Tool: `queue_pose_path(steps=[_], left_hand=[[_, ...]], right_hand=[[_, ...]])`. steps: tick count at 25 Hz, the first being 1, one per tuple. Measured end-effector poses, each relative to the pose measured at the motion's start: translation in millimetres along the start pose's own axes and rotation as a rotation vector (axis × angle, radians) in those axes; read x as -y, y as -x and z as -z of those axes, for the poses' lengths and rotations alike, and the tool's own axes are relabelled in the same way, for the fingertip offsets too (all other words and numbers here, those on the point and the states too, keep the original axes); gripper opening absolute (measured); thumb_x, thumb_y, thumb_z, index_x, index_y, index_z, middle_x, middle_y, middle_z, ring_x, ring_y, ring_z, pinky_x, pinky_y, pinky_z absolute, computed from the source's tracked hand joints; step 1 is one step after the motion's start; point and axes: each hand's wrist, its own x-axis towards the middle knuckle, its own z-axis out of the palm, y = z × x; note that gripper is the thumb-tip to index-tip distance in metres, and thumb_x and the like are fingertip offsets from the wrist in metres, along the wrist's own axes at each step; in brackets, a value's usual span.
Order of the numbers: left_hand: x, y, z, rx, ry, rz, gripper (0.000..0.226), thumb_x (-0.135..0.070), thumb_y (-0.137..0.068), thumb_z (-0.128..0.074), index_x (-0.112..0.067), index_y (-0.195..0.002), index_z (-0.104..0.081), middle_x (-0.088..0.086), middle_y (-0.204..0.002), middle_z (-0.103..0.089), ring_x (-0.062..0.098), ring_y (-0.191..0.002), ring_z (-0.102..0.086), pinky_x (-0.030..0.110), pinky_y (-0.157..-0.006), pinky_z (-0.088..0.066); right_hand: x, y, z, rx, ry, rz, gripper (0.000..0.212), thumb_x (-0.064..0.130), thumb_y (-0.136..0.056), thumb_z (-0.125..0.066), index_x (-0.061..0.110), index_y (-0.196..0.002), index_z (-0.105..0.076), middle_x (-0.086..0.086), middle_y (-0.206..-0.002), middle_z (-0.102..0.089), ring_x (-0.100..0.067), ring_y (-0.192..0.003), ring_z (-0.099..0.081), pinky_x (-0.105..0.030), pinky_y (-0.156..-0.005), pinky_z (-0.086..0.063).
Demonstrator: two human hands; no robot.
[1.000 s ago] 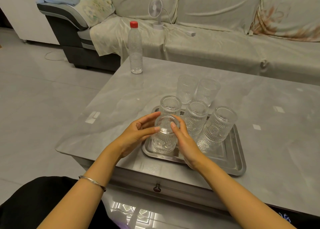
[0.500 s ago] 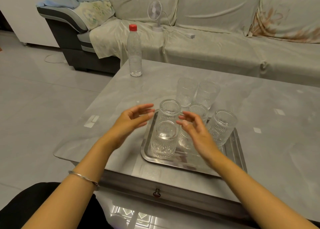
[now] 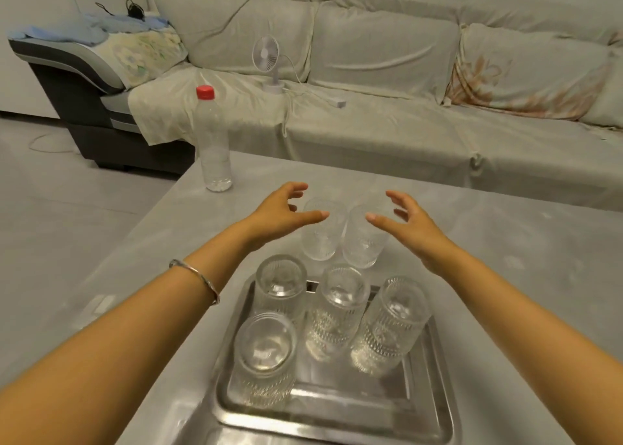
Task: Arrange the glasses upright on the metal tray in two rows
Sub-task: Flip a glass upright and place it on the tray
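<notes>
Both hands, the left hand (image 3: 279, 213) and right hand (image 3: 409, 223), are spread empty toward two ribbed glasses (image 3: 340, 234) left off the metal tray (image 3: 435, 407), evidently for collection.

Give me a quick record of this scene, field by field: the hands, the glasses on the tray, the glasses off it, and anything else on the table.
left hand: open, empty, beside the off-tray glasses
right hand: open, empty, on their other side
tray: metal, near table edge
glasses on tray: four, upright
glasses off tray: two, side by side behind the tray
bottle: clear, red cap, far left of the table
</notes>
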Motion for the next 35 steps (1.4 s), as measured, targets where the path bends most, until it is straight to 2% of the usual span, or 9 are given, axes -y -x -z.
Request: queue_pose_path(steps=[7, 12, 19, 22, 24, 26, 28, 31, 35], left_hand=[[4, -42, -27, 0.021, -0.239, -0.055, 0.097, -0.031, -0.065, -0.083, -0.014, -0.144, -0.030, 0.009, -0.150, -0.036, 0.025, -0.134, -0.040, 0.033, -0.104, -0.037], [5, -43, -32, -0.031, -0.276, -0.067, 0.094, -0.032, -0.062, -0.085, -0.015, -0.141, -0.037, 0.009, -0.141, -0.048, 0.024, -0.124, -0.050, 0.032, -0.097, -0.042], [-30, 1, 9, -0.298, 0.218, -0.097, 0.087, -0.040, -0.063, -0.081, -0.025, -0.139, -0.040, 0.002, -0.130, -0.052, 0.017, -0.107, -0.058, 0.032, -0.084, -0.054], [-56, 36, 21, -0.209, 0.568, -0.084, 0.078, -0.043, -0.068, -0.076, -0.025, -0.137, -0.044, 0.003, -0.135, -0.052, 0.017, -0.109, -0.058, 0.036, -0.082, -0.058], [-66, 63, 19, -0.119, 0.730, -0.105, 0.065, -0.042, -0.073, -0.071, -0.022, -0.132, -0.051, 0.004, -0.131, -0.059, 0.022, -0.112, -0.063, 0.037, -0.085, -0.058], [-69, 91, 13, -0.074, 0.772, -0.157, 0.044, -0.039, -0.078, -0.065, -0.024, -0.120, -0.060, -0.001, -0.118, -0.070, 0.017, -0.106, -0.068, 0.034, -0.086, -0.057], [-66, 114, 6, -0.050, 0.767, -0.173, 0.034, -0.039, -0.080, -0.060, -0.028, -0.112, -0.062, -0.005, -0.111, -0.073, 0.014, -0.104, -0.068, 0.033, -0.087, -0.057], [-48, 138, -1, -0.028, 0.638, -0.155, 0.047, -0.044, -0.082, -0.058, -0.025, -0.126, -0.056, -0.003, -0.122, -0.067, 0.012, -0.111, -0.064, 0.035, -0.095, -0.052], [-22, 163, -14, -0.078, 0.374, -0.214, 0.056, -0.054, -0.084, -0.043, -0.028, -0.133, -0.050, -0.017, -0.130, -0.057, -0.010, -0.115, -0.053, 0.010, -0.100, -0.039]], right_hand=[[-27, -21, -8, 0.095, -0.038, -0.066, 0.089, 0.028, -0.075, -0.077, 0.020, -0.147, -0.027, -0.003, -0.154, -0.033, -0.020, -0.140, -0.035, -0.029, -0.102, -0.034], [-34, -23, -9, 0.095, -0.025, -0.063, 0.088, 0.032, -0.073, -0.078, 0.024, -0.146, -0.028, -0.003, -0.152, -0.037, -0.021, -0.137, -0.037, -0.032, -0.105, -0.035], [10, -1, -8, -0.068, -0.207, 0.128, 0.076, 0.038, -0.078, -0.071, 0.027, -0.143, -0.033, 0.005, -0.156, -0.029, -0.013, -0.144, -0.026, -0.024, -0.107, -0.026], [43, 28, -11, 0.061, -0.389, 0.144, 0.093, 0.050, -0.067, -0.077, 0.024, -0.144, -0.033, 0.003, -0.151, -0.039, -0.011, -0.137, -0.040, -0.026, -0.108, -0.035], [59, 48, -15, 0.152, -0.481, 0.147, 0.089, 0.051, -0.061, -0.075, 0.021, -0.139, -0.043, 0.002, -0.138, -0.056, -0.010, -0.125, -0.055, -0.026, -0.103, -0.045], [70, 70, -16, 0.177, -0.545, 0.161, 0.087, 0.049, -0.057, -0.078, 0.018, -0.133, -0.050, 0.001, -0.127, -0.066, -0.012, -0.116, -0.063, -0.026, -0.098, -0.050], [77, 90, -14, 0.153, -0.560, 0.167, 0.089, 0.049, -0.054, -0.082, 0.016, -0.131, -0.052, -0.001, -0.122, -0.070, -0.014, -0.112, -0.066, -0.028, -0.094, -0.053], [76, 117, -8, 0.117, -0.508, 0.157, 0.074, 0.038, -0.067, -0.080, 0.016, -0.131, -0.051, 0.000, -0.114, -0.073, -0.013, -0.105, -0.069, -0.025, -0.085, -0.057], [61, 144, 2, 0.106, -0.412, 0.164, 0.073, 0.032, -0.060, -0.087, 0.021, -0.125, -0.055, 0.000, -0.109, -0.074, -0.013, -0.098, -0.072, -0.021, -0.076, -0.056]])
